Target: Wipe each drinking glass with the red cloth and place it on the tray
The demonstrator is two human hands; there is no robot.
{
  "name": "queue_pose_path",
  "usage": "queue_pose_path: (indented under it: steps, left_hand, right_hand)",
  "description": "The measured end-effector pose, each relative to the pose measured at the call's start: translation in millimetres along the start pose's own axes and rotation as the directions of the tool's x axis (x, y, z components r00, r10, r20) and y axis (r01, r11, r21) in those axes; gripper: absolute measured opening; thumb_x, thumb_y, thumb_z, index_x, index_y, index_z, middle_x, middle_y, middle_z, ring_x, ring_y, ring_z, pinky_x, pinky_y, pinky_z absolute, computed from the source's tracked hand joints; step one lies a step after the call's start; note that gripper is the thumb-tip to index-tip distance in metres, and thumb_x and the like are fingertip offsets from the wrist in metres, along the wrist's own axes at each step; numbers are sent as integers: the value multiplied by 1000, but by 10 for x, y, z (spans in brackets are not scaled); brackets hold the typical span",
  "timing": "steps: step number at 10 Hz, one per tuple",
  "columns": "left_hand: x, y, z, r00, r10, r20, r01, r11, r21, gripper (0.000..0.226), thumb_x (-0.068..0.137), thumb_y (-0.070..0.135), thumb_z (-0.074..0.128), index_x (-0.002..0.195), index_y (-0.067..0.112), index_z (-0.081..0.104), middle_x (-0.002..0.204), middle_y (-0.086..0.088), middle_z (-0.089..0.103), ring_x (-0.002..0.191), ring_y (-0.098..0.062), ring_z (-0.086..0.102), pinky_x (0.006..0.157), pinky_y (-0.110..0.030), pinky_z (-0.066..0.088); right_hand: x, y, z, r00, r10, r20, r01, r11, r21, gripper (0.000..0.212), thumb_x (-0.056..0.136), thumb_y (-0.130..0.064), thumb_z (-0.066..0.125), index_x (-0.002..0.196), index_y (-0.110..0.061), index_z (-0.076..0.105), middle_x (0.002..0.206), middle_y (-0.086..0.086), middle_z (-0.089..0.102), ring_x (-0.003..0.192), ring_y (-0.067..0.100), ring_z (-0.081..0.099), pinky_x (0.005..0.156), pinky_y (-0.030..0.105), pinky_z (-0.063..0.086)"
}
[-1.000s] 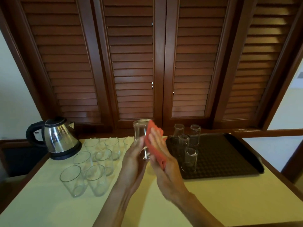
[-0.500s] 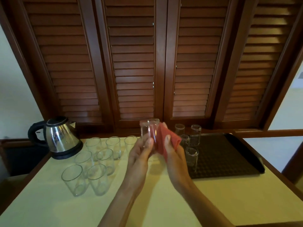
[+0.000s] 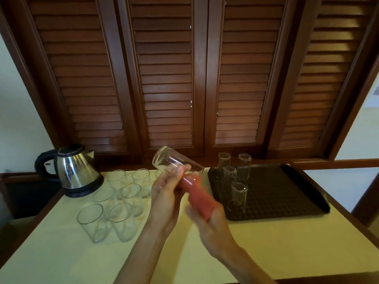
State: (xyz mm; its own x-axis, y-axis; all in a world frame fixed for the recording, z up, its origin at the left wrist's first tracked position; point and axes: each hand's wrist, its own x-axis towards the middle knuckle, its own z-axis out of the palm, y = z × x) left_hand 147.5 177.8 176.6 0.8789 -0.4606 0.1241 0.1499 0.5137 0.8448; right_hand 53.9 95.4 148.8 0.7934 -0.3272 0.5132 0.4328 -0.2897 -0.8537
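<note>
your left hand [image 3: 166,193] grips the drinking glass [image 3: 174,163] with the thumb laid along its side, holding it tilted nearly flat above the table, its base toward the upper left and its mouth toward the tray. your right hand [image 3: 207,220] is wrapped around the red cloth [image 3: 196,195], which reaches up to the mouth of the glass (the hand and cloth are blurred, so how far the cloth goes inside you cannot tell). the dark tray [image 3: 287,193] lies on the right of the pale table [image 3: 266,242], with four wiped glasses [image 3: 239,196] standing upside down on its left part. on the table to the left stand the waiting glasses [image 3: 121,220], mouths up, in a close cluster. a steel kettle [image 3: 75,171] sits at the far left corner, just beside them. brown louvred shutters [image 3: 168,78] fill the wall behind.
</note>
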Motion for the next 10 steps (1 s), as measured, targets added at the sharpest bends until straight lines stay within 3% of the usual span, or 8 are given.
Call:
queue_pose_path:
  steps: [2,3,5,6,7,8,9,10]
  left_hand:
    - [77,76,-118,991,-116,74,111,991,74,54,92,34,63,129,-5,65,125,-24,71,120,-34,68,102,-42,52]
    - [105,-41,-148,990,-83,111,69,990,123,48,94,30,70,122,-8,64,116,-24,74,113,-37,69,95,-41,53]
    - [120,-89,-266,988,-54,146,34,990,137,39,78,35,82,104,7,74,93,-10,76,90,-17,71,78,-24,56]
    - [93,-72,-235,984,-97,148,82,991,102,29,89,31,77,102,5,76,101,-14,76,99,-20,71,88,-30,53]
    - [64,-96,-224,982,-106,159,89,990,112,30,90,23,70,109,0,69,102,-10,76,99,-19,71,92,-33,50]
    - [81,-121,-223,980,-116,163,89,983,163,30,88,25,71,109,3,71,104,-13,77,101,-22,72,94,-36,49]
    - [104,-164,-312,975,-133,179,107,983,150,41,76,40,86,101,8,77,107,-21,75,107,-31,70,95,-40,53]
    - [123,-202,-414,973,-123,196,102,988,112,71,65,49,95,111,0,71,112,-30,70,111,-39,67,102,-45,52]
  right_hand:
    - [396,241,-379,830,-253,497,547,200,-813,87,85,-9,63,159,-25,21,167,-2,23,156,13,7,117,72,-3]
    - [308,50,-87,972,-64,225,95,987,-128,68,83,0,58,147,-21,50,155,6,47,144,14,40,120,51,25]
    - [276,-118,-44,854,418,308,-500,500,707,65,64,0,54,126,-14,68,114,13,69,109,27,59,91,53,52]
    - [296,102,-66,961,-59,270,138,949,-282,78,71,4,61,144,-23,53,136,-2,59,134,14,48,110,43,41]
    - [390,424,-249,856,-191,481,505,112,-856,104,77,-5,71,161,-27,12,167,-2,18,156,13,0,110,80,15]
    - [336,469,-134,894,-110,434,441,373,-816,107,75,-3,68,161,-32,11,163,-4,27,155,16,14,113,76,6]
    - [261,263,-13,940,97,326,-79,995,-69,94,76,9,51,157,-32,30,155,-1,43,131,4,48,109,35,40]
    - [241,81,-27,857,290,427,-515,524,678,86,69,13,48,148,-22,50,150,14,50,129,22,52,108,52,43]
